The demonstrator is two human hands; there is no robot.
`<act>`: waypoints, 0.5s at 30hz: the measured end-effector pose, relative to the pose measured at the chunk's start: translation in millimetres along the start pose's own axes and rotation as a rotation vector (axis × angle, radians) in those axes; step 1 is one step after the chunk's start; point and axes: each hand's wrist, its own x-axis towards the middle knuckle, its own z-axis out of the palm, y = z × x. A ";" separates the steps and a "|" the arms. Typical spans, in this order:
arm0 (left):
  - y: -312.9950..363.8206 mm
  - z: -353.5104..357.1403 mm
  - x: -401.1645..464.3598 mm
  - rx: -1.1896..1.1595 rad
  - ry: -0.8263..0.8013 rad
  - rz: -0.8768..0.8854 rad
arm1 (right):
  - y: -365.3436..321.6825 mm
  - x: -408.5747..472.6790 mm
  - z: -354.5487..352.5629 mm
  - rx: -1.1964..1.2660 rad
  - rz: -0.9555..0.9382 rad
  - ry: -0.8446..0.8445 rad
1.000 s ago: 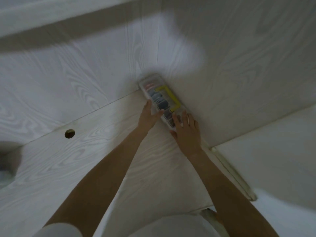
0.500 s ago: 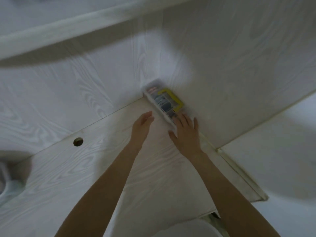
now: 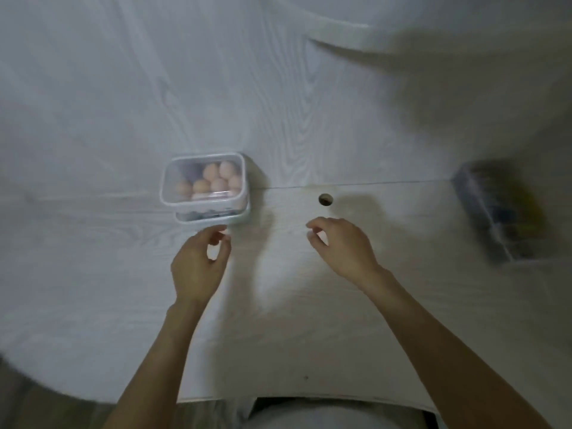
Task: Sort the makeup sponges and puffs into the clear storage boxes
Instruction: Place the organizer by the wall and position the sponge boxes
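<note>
Both hands are heading for the stacked boxes at the back of the desk, so this looks like the moment of reaching for a filled pair, either to move it or to open it. The left hand [image 3: 198, 267] hangs just in front of the lower box [image 3: 213, 217], fingers loosely curled with the thumb apart from them, holding nothing and not quite touching the plastic as far as I can tell. The right hand [image 3: 342, 246] hovers over the bare white desk [image 3: 123, 274], near the small round cable hole [image 3: 325, 200], its fingers bent in a soft claw, also empty. The next move, I'd guess, needs the left hand to close on the near wall of the stack while the right comes across to the other side, since 2 boxes lifted by 1 hand could slide apart. The top box [image 3: 204, 178] is clear with a white-rimmed lid, and through it show about 7 rounded peach sponges [image 3: 218, 178], with something greyish-purple tucked in the back left corner. The box under it holds dark things I can't make out through its narrow front. Well apart, far to the right against the wall, lies a third clear box [image 3: 498, 212], blurred, with dark contents and a streak of yellow; what they are I can't say. No loose sponges or puffs lie on the desk, so the sorting seems nearly finished.
</note>
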 end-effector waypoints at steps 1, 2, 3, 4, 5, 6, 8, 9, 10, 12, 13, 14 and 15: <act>-22.3 -16.4 5.6 -0.073 0.058 -0.098 | -19.5 14.6 12.4 0.093 0.007 -0.029; -37.9 -26.7 12.6 -0.161 0.102 -0.190 | -33.0 27.2 22.6 0.188 0.027 -0.053; -55.0 -36.3 22.7 -0.248 0.130 -0.281 | -48.2 40.9 34.6 0.269 0.050 -0.083; -67.9 -42.1 34.0 -0.339 0.132 -0.372 | -60.0 53.1 44.1 0.342 0.074 -0.101; -82.7 -47.5 46.6 -0.436 0.106 -0.466 | -73.6 66.3 55.2 0.412 0.101 -0.117; -89.8 -47.8 58.0 -0.531 0.046 -0.550 | -81.0 75.0 59.7 0.494 0.128 -0.111; -104.8 -49.1 79.8 -0.653 -0.102 -0.666 | -96.0 95.1 73.2 0.637 0.207 -0.086; -108.6 -48.0 89.0 -0.684 -0.182 -0.684 | -99.0 103.6 78.5 0.683 0.260 -0.072; -111.4 -46.8 96.4 -0.712 -0.250 -0.692 | -101.8 111.1 84.0 0.717 0.315 -0.066; -111.5 -42.5 107.6 -0.772 -0.330 -0.696 | -104.0 121.0 90.9 0.777 0.381 -0.068; -111.8 -40.0 112.2 -0.795 -0.347 -0.695 | -104.3 124.1 93.9 0.787 0.388 -0.066; -113.0 -37.2 116.4 -0.810 -0.357 -0.689 | -105.2 126.9 96.8 0.783 0.388 -0.058; -113.0 -34.6 119.3 -0.814 -0.362 -0.674 | -104.9 129.1 99.0 0.784 0.390 -0.052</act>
